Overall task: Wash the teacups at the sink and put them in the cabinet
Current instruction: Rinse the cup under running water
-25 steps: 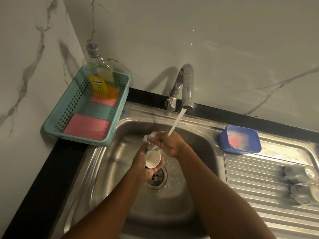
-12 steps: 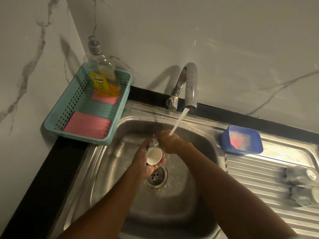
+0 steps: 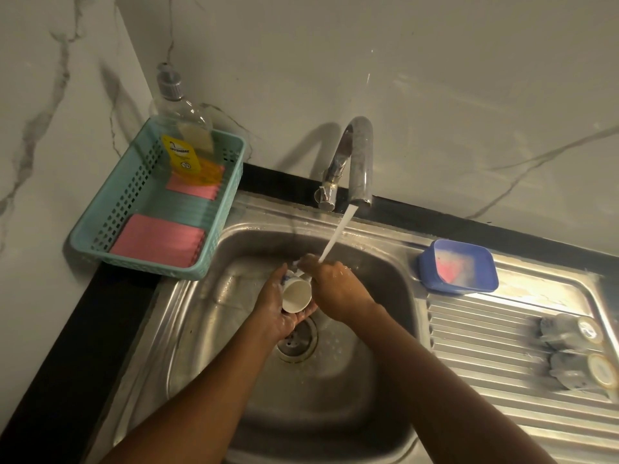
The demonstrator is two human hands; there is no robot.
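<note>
A small white teacup with a blue pattern lies on its side over the steel sink, its mouth facing me. My left hand cradles it from below. My right hand grips its far side by the rim and handle. Water from the tap falls onto my right hand's knuckles. Two more teacups lie on their sides on the drainboard at the far right.
A teal basket at the sink's left holds pink cloths and a dish soap bottle. A blue tub sits on the sink's right rim. Marble walls close the back and left. The drain lies under my hands.
The cup has tilted a little in my hands, its mouth showing more. Both hands stay under the running water above the drain.
</note>
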